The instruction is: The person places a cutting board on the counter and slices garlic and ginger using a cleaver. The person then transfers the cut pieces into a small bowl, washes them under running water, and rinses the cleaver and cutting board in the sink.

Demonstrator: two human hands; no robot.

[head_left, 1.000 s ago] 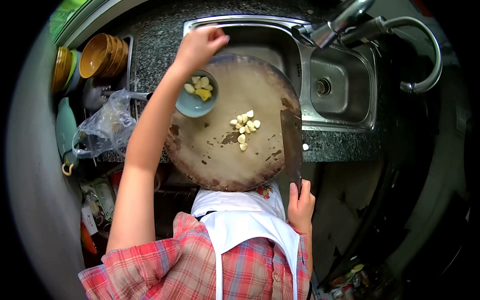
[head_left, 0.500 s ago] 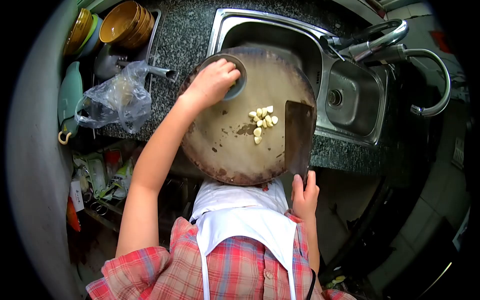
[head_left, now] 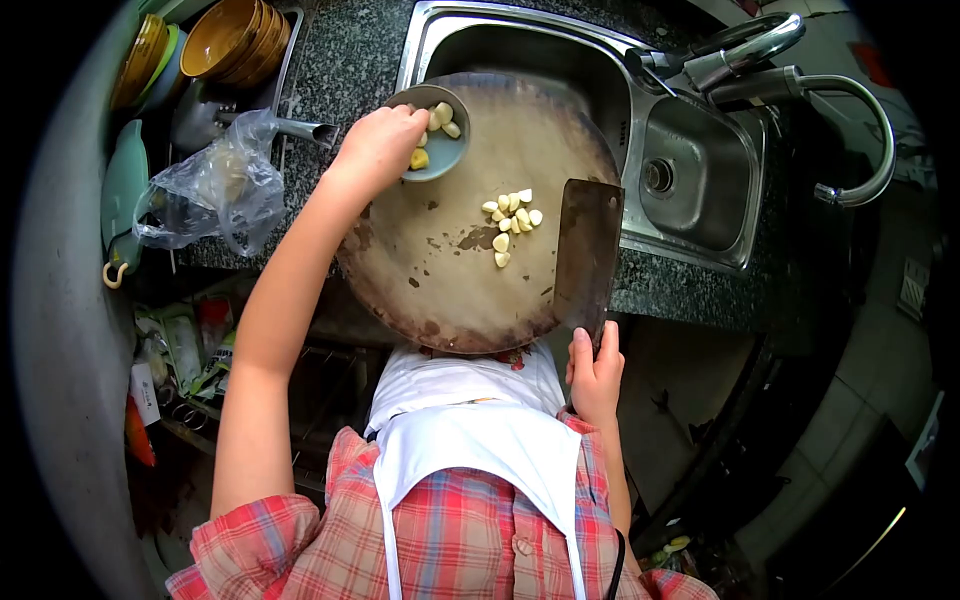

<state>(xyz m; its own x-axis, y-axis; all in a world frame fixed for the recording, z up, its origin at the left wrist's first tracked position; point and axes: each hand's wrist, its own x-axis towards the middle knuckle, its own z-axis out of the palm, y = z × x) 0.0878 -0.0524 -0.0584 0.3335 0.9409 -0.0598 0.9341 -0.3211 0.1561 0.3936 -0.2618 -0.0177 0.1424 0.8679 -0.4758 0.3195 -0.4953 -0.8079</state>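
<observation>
A round wooden chopping board [head_left: 440,290] lies in front of me, overlapping the sink edge. At its far left sits a small grey-blue bowl [head_left: 445,158] holding several pale garlic cloves [head_left: 443,117] and a yellowish piece [head_left: 419,159]. My left hand [head_left: 380,148] is closed over the bowl's left rim, fingertips just inside; the thumb's grip is hidden. Several peeled garlic cloves [head_left: 513,212] lie loose mid-board. My right hand [head_left: 597,372] is wrapped around the handle of a cleaver [head_left: 588,250], whose dark blade rests flat along the board's right side.
Behind the board is a double steel sink [head_left: 700,190] with a curved faucet [head_left: 870,110]. On the left counter are stacked brown bowls [head_left: 222,40], a clear plastic bag [head_left: 220,190] and a green item [head_left: 125,185]. Packets [head_left: 185,345] fill a shelf below.
My left hand has shifted left from over the bowl to its rim, so the contents show. The whole view has moved slightly. Cleaver and loose cloves keep their places on the board.
</observation>
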